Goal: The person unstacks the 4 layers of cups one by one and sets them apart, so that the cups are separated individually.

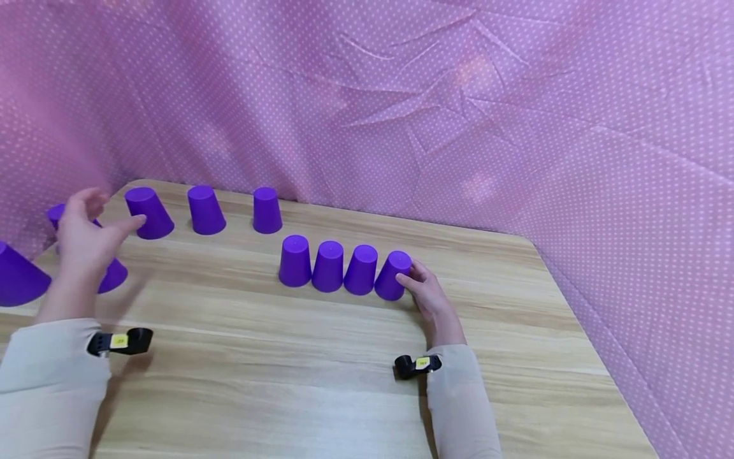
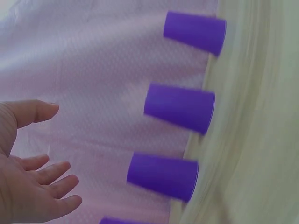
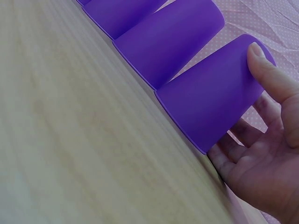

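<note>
R hand (image 1: 430, 297) is gripping the rightmost purple cup (image 1: 388, 284) (1 of 4 in line); L hand (image 1: 86, 243) is hovering wide nr another cup (image 1: 153, 217).

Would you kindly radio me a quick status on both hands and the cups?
Left hand open, empty. Right hand gripping rightmost cup, base up. Possibly in the way: neighbouring cup, close left.

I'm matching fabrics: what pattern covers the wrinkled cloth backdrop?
The pinkish-purple cloth backdrop has small pale dots, clearest in the head view.
</note>
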`<action>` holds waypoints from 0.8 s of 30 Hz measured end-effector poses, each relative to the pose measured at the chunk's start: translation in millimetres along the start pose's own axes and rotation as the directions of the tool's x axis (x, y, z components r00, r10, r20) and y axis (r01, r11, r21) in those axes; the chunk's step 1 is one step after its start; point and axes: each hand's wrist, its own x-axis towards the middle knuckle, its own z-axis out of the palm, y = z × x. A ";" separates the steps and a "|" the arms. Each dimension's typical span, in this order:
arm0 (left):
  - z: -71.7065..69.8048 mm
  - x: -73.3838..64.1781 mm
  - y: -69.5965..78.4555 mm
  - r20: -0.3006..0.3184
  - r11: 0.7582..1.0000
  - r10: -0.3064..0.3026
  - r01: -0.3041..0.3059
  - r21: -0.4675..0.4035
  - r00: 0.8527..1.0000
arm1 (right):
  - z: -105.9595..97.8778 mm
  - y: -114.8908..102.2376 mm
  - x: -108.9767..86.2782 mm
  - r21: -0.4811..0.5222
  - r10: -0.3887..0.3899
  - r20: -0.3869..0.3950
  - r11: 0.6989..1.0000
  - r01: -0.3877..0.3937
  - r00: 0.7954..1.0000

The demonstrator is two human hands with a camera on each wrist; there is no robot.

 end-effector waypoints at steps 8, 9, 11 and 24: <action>34.7 -46.0 47.6 0.059 0.991 0.074 -0.066 -0.114 0.996 | -1.9 0.2 -2.2 -0.008 0.006 0.005 1.000 -0.006 1.000; 39.0 -47.7 47.7 0.067 0.989 0.075 -0.066 -0.129 0.995 | -2.0 0.4 -2.4 -0.006 0.002 0.006 1.000 -0.002 1.000; 46.9 -51.0 48.8 0.082 0.987 0.079 -0.067 -0.146 0.993 | -1.3 0.5 -2.7 -0.004 -0.004 0.006 1.000 0.004 1.000; 89.1 -62.8 51.6 0.310 0.962 0.230 -0.168 -0.215 0.922 | -1.3 -0.1 -2.6 -0.004 -0.005 -0.002 1.000 0.005 1.000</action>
